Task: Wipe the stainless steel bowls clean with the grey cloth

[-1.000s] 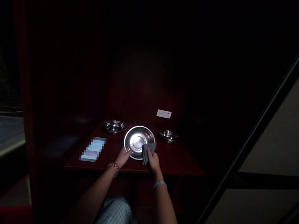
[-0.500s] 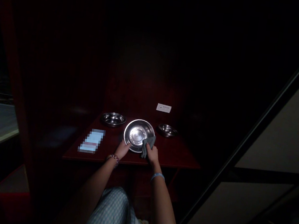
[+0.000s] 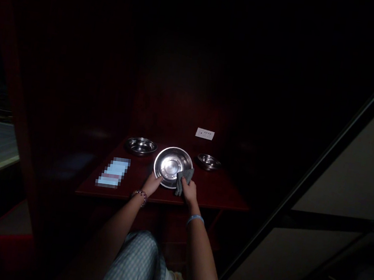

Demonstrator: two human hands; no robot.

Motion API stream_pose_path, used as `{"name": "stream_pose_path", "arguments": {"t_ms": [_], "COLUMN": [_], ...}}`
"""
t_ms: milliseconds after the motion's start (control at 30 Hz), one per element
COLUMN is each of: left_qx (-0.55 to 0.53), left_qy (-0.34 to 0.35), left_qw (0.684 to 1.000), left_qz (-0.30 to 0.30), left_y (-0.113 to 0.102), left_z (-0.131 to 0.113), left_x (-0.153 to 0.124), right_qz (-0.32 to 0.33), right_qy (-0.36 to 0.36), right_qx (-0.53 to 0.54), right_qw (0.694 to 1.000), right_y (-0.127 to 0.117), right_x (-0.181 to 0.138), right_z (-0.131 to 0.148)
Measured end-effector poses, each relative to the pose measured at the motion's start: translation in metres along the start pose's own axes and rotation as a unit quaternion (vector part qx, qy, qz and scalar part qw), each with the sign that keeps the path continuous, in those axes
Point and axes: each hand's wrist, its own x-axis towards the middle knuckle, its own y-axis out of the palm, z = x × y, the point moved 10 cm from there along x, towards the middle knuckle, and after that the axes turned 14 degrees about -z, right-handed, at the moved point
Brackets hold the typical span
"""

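Observation:
A shiny steel bowl [image 3: 171, 166] is tilted toward me over the dark red table [image 3: 224, 195]. My left hand [image 3: 152, 183] grips its lower left rim, thumb on the inside and the other fingers hidden behind. A folded grey cloth [image 3: 184, 179] is pinched in my right hand [image 3: 189, 189], which presses it on the bowl's lower right rim. Behind to the left sits a steel dish [image 3: 141, 147]. On the right, a smaller stack of steel dishes [image 3: 208, 162] rests near the back wall.
A blurred-out bright rectangle [image 3: 113, 172] lies at the table's left side. A white socket plate [image 3: 204, 134] is on the back wall. Dark panels rise on the left, and a pale framed panel [image 3: 345, 165] slants along the right. My knee [image 3: 137, 257] is below the table edge.
The whole view has shifted slightly. Both hands keep their hold on the bowl and the cloth, with almost no visible movement between them.

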Motion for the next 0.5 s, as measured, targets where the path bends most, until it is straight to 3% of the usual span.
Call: {"name": "stream_pose_path", "arguments": {"t_ms": [500], "left_qx": [0.036], "left_qy": [-0.012], "left_qw": [0.999], "left_qz": [0.007], "left_y": [0.0000], "left_z": [-0.0077], "left_x": [-0.0046], "right_qz": [0.008], "right_qy": [0.010], "right_qx": [0.004], "right_qw": [1.000], "right_y": [0.0018], "right_x": [-0.0007], "right_z": [0.0007]}}
